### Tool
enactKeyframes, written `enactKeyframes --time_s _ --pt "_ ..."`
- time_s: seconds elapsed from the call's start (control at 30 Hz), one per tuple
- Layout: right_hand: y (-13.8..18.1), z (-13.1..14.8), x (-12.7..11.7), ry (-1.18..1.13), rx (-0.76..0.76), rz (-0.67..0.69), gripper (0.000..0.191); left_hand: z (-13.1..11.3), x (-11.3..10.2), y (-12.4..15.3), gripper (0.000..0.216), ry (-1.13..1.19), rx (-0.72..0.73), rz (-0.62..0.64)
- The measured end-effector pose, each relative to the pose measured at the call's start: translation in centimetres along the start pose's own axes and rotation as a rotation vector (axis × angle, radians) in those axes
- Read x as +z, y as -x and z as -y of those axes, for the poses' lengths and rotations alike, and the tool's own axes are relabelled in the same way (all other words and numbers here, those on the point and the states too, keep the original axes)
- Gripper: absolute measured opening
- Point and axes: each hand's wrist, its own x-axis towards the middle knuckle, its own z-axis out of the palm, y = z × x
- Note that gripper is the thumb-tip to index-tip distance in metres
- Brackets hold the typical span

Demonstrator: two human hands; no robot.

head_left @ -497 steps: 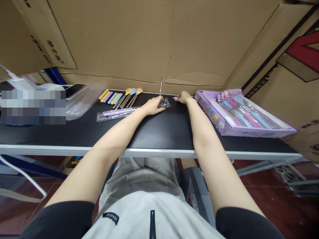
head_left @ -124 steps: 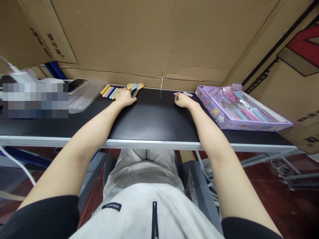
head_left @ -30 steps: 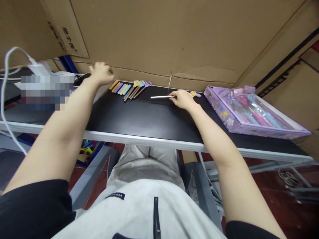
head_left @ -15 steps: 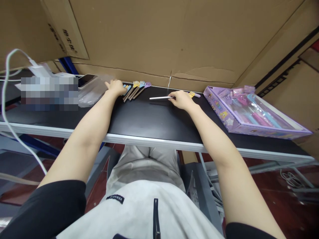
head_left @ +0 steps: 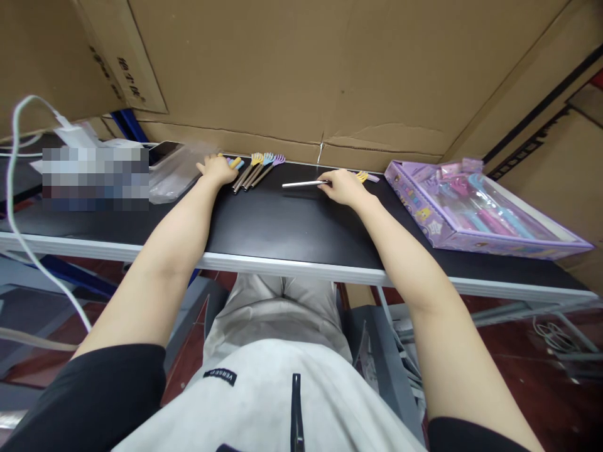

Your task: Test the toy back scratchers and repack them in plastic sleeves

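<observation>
My left hand (head_left: 217, 171) is at the back of the table among coloured handle grips, its fingers closed around a yellow handle grip (head_left: 234, 162) whose end sticks out on the right. A blue grip (head_left: 240, 165) lies beside it, and the hand hides part of the pile. Between my hands lie several metal rods (head_left: 245, 178) with claw-shaped heads (head_left: 267, 159) in yellow, blue and purple, like back scratchers. My right hand (head_left: 343, 187) pinches one end of a slim silver rod (head_left: 301, 184), held level above the table. Behind that hand, a yellow claw head (head_left: 362, 176) and a purple piece (head_left: 372, 178) show.
On the right stands a purple box (head_left: 443, 233) with a clear window and pink and blue claw-headed items inside. To the left are a clear plastic bag (head_left: 170, 177), a phone (head_left: 164, 151) and a white cable (head_left: 13, 188). Cardboard (head_left: 282, 75) walls the back edge.
My left hand has shifted slightly among the grips, and the yellow one now stands out higher beside its fingers. My right hand and the silver rod stay almost in place.
</observation>
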Motion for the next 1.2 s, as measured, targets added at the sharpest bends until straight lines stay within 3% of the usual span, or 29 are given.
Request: enactKeyframes --time_s 0.2,0.37,0.53,0.73,1.0,1.2 --pt "0.2 0.4 -0.4 0.0 0.018 0.004 0.033 1.4 0.5 -1.1 0.098 0.135 0.044 -0.102" --pt "0.0 0.0 -0.1 0.003 0.007 -0.003 0.034 0.1 -0.6 -0.4 0.086 0.073 0.034 -0.121" --pt "0.1 -0.2 -0.2 0.0 0.039 -0.041 0.034 -2.1 -2.0 0.7 0.065 0.218 0.229 0.025" --pt "0.2 -0.1 -0.5 0.007 0.101 -0.052 0.036 -3.9 -2.4 2.6 0.043 0.519 0.446 0.358" --pt "0.1 -0.5 -0.5 -0.011 0.094 -0.091 0.035 -3.9 -2.9 3.1 0.018 0.543 0.399 0.421" --pt "-0.2 -1.6 0.2 -0.071 0.059 -0.156 0.034 -3.6 -2.7 2.7 0.02 0.534 0.398 0.429"
